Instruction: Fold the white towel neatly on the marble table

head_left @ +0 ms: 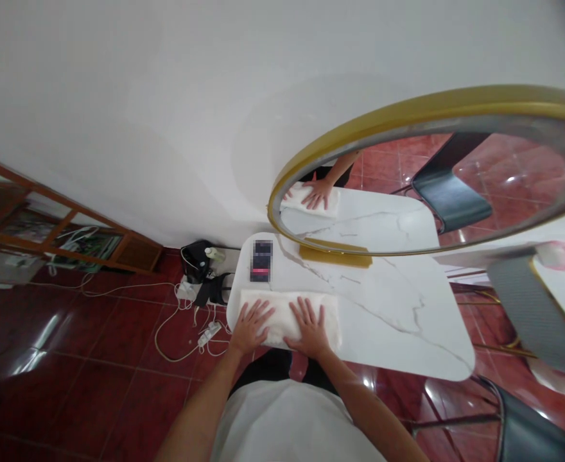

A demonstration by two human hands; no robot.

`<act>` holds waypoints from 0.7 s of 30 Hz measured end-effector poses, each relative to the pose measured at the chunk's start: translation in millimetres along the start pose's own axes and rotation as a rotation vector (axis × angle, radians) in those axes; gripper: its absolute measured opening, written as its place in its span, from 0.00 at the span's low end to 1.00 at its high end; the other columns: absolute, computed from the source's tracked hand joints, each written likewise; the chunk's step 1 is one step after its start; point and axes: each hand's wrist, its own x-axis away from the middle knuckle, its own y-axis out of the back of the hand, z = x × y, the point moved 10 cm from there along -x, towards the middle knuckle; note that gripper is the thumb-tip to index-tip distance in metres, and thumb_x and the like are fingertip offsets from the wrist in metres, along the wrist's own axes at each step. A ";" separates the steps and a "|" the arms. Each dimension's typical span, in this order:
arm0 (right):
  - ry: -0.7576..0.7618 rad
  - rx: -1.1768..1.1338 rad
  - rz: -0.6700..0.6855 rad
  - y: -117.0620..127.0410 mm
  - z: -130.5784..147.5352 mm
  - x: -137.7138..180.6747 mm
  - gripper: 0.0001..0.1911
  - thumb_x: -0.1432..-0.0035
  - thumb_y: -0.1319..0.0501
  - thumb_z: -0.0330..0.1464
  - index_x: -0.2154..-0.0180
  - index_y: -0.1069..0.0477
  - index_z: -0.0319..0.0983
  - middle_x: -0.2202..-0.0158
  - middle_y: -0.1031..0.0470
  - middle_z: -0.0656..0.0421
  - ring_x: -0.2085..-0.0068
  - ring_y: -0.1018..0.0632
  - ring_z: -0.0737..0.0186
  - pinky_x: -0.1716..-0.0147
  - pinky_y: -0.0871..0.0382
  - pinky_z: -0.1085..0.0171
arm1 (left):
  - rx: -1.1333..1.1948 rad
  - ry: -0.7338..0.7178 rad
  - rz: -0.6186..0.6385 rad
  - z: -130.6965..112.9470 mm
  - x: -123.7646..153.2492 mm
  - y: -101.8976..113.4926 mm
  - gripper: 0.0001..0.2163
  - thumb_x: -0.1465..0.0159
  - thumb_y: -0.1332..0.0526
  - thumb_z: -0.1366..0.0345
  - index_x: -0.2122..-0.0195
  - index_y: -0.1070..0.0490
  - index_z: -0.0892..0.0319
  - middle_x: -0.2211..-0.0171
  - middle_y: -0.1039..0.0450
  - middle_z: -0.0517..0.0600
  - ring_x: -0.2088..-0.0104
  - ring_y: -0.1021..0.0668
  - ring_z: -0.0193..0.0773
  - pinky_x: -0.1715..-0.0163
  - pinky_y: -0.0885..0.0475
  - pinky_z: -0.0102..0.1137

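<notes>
A folded white towel (281, 321) lies flat along the near left edge of the white marbled table (388, 314). My left hand (252, 326) rests palm down on its left part, fingers spread. On its right part lies my right hand (310, 326), also flat with the fingers apart. Just beyond the towel, a dark phone-like device (262, 260) with a pixelated surface sits near the table's far left corner. Neither hand grips anything.
A large gold-framed round mirror (408, 192) stands on a gold base (335, 253) at the table's back. A power strip (210, 334) and cables lie on the red tiled floor to the left. A dark chair (533, 417) stands at right, a wooden cabinet (61, 218) far left.
</notes>
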 end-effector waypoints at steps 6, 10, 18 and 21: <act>0.031 -0.004 -0.022 0.0 27.2 -17.4 0.49 0.52 0.46 0.56 0.36 0.62 0.42 0.34 0.61 0.52 0.35 0.61 0.41 0.44 0.73 0.36 | -0.024 0.036 -0.004 26.5 11.9 7.6 0.26 0.36 0.49 0.61 0.37 0.53 0.46 0.36 0.50 0.43 0.37 0.48 0.41 0.38 0.61 0.44; 0.025 -0.017 -0.032 1.5 34.0 -21.6 0.48 0.50 0.47 0.55 0.36 0.62 0.42 0.34 0.60 0.52 0.35 0.61 0.42 0.44 0.73 0.36 | -0.027 0.063 -0.008 32.8 13.6 7.6 0.26 0.37 0.49 0.63 0.37 0.53 0.47 0.36 0.50 0.43 0.36 0.48 0.41 0.38 0.60 0.45; 0.066 -0.045 -0.023 3.3 24.2 -11.7 0.43 0.46 0.48 0.51 0.36 0.63 0.42 0.34 0.59 0.52 0.35 0.56 0.45 0.42 0.71 0.38 | -0.015 0.130 -0.029 18.1 8.3 3.2 0.27 0.38 0.49 0.64 0.37 0.52 0.48 0.36 0.50 0.44 0.36 0.49 0.43 0.38 0.61 0.46; 0.054 -0.046 -0.018 3.9 8.0 0.4 0.43 0.47 0.48 0.51 0.36 0.62 0.43 0.34 0.59 0.52 0.35 0.56 0.45 0.42 0.71 0.38 | 0.002 0.093 -0.010 0.5 0.6 -1.0 0.27 0.38 0.49 0.64 0.37 0.52 0.48 0.36 0.51 0.45 0.36 0.50 0.44 0.39 0.62 0.47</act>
